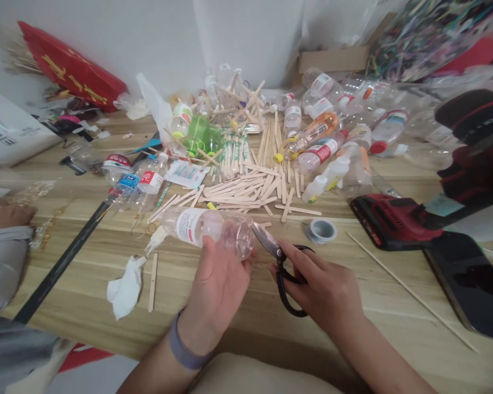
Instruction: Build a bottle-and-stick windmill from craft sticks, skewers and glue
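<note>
My left hand [222, 279] is closed around the lower part of a clear plastic bottle [191, 225] with a white label. The bottle lies on its side in the air above the table, its base toward the right. In my right hand [322, 284] is a pair of scissors [280, 262] with black handles. Its blades point up and left and are at the bottle's base; I cannot tell whether they cut into it. Just beyond my hands lies a heap of flat wooden craft sticks [246, 191].
On the right, a red and black cordless drill [394, 221] stands beside a dark phone [472, 284]. A tape roll [321, 230] sits nearer. Many bottles [322, 150] lie at the back. Tissue [126, 287] lies left. Another person's hand [6, 217] rests at the far left.
</note>
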The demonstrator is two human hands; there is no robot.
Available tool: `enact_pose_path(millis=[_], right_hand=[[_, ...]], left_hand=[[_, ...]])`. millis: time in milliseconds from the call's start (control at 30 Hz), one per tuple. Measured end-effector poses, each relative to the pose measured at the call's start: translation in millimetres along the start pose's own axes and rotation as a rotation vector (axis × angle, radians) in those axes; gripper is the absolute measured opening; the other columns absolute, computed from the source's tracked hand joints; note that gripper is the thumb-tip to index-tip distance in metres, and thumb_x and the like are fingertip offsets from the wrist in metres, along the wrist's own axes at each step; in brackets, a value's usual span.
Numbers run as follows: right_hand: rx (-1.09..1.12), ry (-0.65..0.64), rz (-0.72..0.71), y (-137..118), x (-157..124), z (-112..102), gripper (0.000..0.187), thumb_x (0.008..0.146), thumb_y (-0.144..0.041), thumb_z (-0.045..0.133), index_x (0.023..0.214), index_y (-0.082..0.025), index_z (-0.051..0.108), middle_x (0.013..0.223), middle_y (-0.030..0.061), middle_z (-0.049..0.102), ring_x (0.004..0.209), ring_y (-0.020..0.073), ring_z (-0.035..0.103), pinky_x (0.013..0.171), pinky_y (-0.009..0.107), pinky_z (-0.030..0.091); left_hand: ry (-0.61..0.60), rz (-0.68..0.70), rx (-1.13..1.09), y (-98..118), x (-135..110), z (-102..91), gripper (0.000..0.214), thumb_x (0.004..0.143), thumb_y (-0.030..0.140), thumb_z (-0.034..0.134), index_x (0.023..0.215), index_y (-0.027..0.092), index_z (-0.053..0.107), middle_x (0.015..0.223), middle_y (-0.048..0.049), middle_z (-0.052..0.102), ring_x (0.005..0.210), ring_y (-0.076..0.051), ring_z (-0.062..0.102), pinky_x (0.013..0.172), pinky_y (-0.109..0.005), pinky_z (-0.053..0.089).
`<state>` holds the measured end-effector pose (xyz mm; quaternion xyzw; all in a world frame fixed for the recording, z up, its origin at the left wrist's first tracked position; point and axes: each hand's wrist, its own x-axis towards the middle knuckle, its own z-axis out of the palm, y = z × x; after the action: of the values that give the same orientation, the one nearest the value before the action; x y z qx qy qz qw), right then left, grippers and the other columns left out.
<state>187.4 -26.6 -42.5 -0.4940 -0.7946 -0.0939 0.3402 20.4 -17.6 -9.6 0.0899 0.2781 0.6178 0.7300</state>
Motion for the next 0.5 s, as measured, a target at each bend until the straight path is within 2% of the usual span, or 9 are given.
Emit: enact_pose_path(millis=[167, 367, 500], right_hand=[[-0.069, 0.013, 0.009, 1.7, -2.7, 3.4, 0.026, 0.093, -0.033, 0.056, 0.11, -0.018, 0.069, 0.061, -0.0046, 0.067, 0.044, 0.0108, 0.059, 0.045, 0.027, 0.035], [-0.182, 0.078, -0.029, 4.1, -3.4, 4.8, 0.027, 0.098, -0.036, 0.05, 0.109, -0.021, 0.069, 0.061, -0.0058, 0.068, 0.041, 0.0102, 0.055, 0.045, 0.027, 0.033], [-0.198, 0.07, -0.034, 4.4, -5.2, 5.5, 0.029, 0.1, -0.037, 0.047, 0.11, -0.02, 0.069, 0.063, -0.0054, 0.068, 0.041, 0.0098, 0.054, 0.045, 0.027, 0.032]], left_hand=[[-0.009, 0.0, -0.006, -1.0, 0.3, 1.7, 0.032, 0.08, 0.047, 0.075, 0.1, 0.022, 0.071, 0.107, -0.0022, 0.07, 0.098, -0.02, 0.064, 0.082, -0.029, 0.052], [-0.024, -0.003, -0.023, -2.6, 0.8, 3.2, 0.026, 0.086, 0.043, 0.071, 0.101, 0.021, 0.07, 0.105, -0.0021, 0.071, 0.096, -0.018, 0.065, 0.079, -0.026, 0.052], [-0.001, 0.019, -0.022, -3.1, 0.1, 4.9, 0.02, 0.094, 0.039, 0.059, 0.099, 0.022, 0.071, 0.105, -0.0029, 0.072, 0.095, -0.018, 0.066, 0.078, -0.027, 0.054]])
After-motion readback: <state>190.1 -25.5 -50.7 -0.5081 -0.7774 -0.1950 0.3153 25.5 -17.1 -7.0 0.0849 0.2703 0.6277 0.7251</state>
